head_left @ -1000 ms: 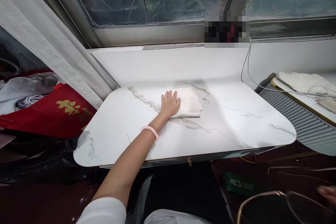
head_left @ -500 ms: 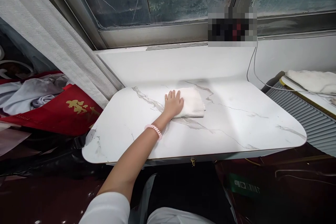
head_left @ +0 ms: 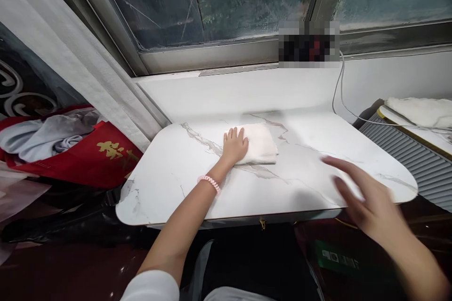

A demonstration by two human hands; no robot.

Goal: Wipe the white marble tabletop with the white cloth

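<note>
My left hand (head_left: 236,145) lies flat with its fingers spread on the left side of a folded white cloth (head_left: 260,145), which rests on a white marble-patterned tabletop (head_left: 169,183). Around my left wrist is a pink coiled band (head_left: 210,182). Over the front right part of the tabletop hovers my right hand (head_left: 367,197), blurred by motion. Its thumb and index finger are apart, with nothing visible between them. The cloth and my right hand do not touch.
A window ledge (head_left: 243,89) runs behind the tabletop. White cables (head_left: 342,80) hang at the back right. Left of the tabletop are a curtain (head_left: 88,51) and a red bag (head_left: 81,169) holding grey fabric. Another white cloth (head_left: 423,112) lies on a ribbed cabinet (head_left: 399,155).
My right hand has come into view from the lower right, above the tabletop. My left hand stays on the folded cloth, and the view has shifted slightly.
</note>
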